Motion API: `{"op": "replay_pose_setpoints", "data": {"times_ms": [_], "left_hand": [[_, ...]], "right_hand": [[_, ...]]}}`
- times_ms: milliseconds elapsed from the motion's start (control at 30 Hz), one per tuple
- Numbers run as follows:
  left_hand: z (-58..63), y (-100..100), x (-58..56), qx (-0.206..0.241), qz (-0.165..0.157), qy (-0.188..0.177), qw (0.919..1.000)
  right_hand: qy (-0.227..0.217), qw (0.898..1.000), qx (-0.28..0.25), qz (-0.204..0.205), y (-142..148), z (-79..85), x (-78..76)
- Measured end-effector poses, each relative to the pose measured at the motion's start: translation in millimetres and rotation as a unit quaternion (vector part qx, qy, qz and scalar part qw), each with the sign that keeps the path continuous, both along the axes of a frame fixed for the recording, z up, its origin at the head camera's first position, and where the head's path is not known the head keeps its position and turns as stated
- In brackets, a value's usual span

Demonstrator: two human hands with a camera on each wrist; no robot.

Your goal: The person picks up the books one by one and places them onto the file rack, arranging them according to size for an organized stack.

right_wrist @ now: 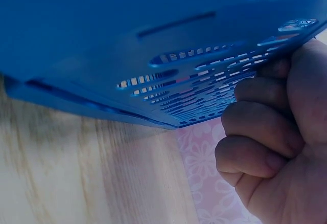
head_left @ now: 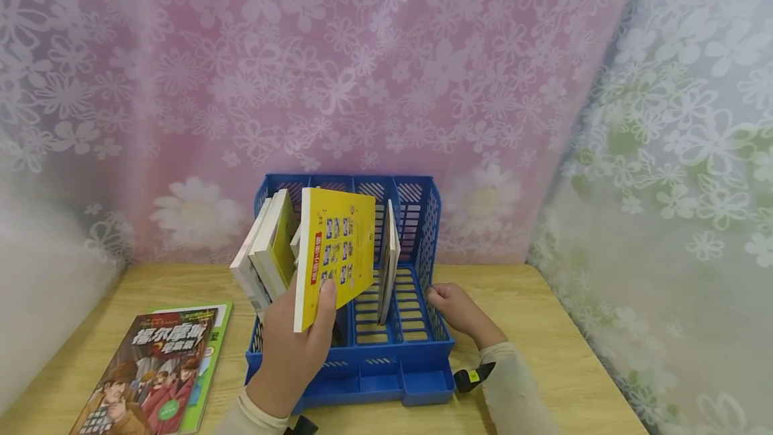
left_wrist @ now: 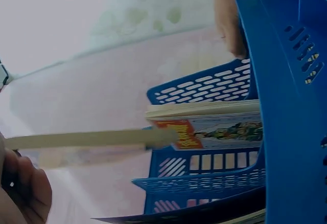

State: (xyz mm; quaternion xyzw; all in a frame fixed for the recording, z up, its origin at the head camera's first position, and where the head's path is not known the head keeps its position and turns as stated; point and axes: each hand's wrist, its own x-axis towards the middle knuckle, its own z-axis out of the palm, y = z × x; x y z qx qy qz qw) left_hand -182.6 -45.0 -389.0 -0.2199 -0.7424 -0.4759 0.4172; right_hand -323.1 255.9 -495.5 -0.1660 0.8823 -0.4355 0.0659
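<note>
My left hand (head_left: 298, 337) holds a yellow book (head_left: 341, 240) upright in front of the blue book rack (head_left: 380, 358), thumb on its cover. In the left wrist view the same book appears as a blurred pale edge (left_wrist: 92, 139). At the rack's right side wall (head_left: 431, 254), my right hand (head_left: 461, 311) grips the front edge with curled fingers; the right wrist view shows these fingers (right_wrist: 260, 116) close against the slotted panel. White-edged books (head_left: 268, 240) lean in the rack's left part. A thin book (head_left: 389, 260) stands in a slot further right.
On the wooden table (head_left: 561, 354), left of the rack, a dark comic-style book (head_left: 157, 368) lies over a green one (head_left: 214, 348). Flowered curtains (head_left: 374, 86) hang behind and on the right. Small trays (head_left: 425, 384) line the rack's front.
</note>
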Motion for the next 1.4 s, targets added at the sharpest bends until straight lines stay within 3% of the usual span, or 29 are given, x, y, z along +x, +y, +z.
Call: {"op": "replay_pose_setpoints", "data": {"times_ms": [200,500,700,933,1233,1400], "left_hand": [[-3.8,12.7,-11.3,-0.029,0.041,-0.071,0.9962],[-15.4,37.0,-34.8,-0.108,0.042,-0.154,0.9813],[-20.2,48.3,-49.1,-0.147,0.018,-0.215,0.9653],[-24.8,52.5,-60.1,-0.148,-0.009,-0.294,0.9442],[-37.8,54.4,-74.1,-0.184,-0.001,-0.300,0.9359],[-42.3,55.2,-78.9,-0.198,-0.011,-0.319,0.9267]], "right_hand": [[0.002,1.000,-0.005,0.001,0.5,0.9,-0.2],[0.006,1.000,-0.005,-0.002,-0.2,-0.9,-0.3],[0.005,1.000,0.004,-0.010,0.7,-0.8,0.5],[0.009,1.000,-0.003,0.001,-1.0,-1.4,0.0],[-0.002,1.000,-0.005,0.001,-0.8,-1.0,0.3],[-0.011,1.000,-0.006,-0.003,-0.5,-0.5,1.0]]}}
